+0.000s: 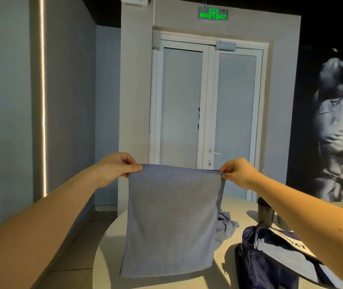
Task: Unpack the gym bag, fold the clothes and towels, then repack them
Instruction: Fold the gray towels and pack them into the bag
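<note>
Pale blue-grey towel (172,222) hangs in the air in front of the person, stretched flat btwn both hands & dropping over the near part of the table (108,257); can't tell if its bottom hem touches the top. Its top left corner is pinched by the left hand (116,167), thumb on the near face & fingers curled behind; the right hand (236,172) pinches the top right corner w/ thumb & fingertips, where 2 layers of edge show, so prob it's doubled once. Held high & taut like this bc gravity pulls the cloth straight & the corners line up, which I'd judge sets up the next fold. Fabric looks soft, matte, fine terry nap, a clean rectangle w/ no stiff parts, so it'll sag the moment 1 corner goes slack. Just behind its right edge lies a crumpled heap of clothes (225,226), same pale tone, limp & unfolded. Dark navy gym bag (270,265) sits open at the right w/ a lighter lining & a white label, mouth up, ready for repacking. Table is round-edged, smooth, cream. A dark cup (265,211) stands behind the bag
</note>
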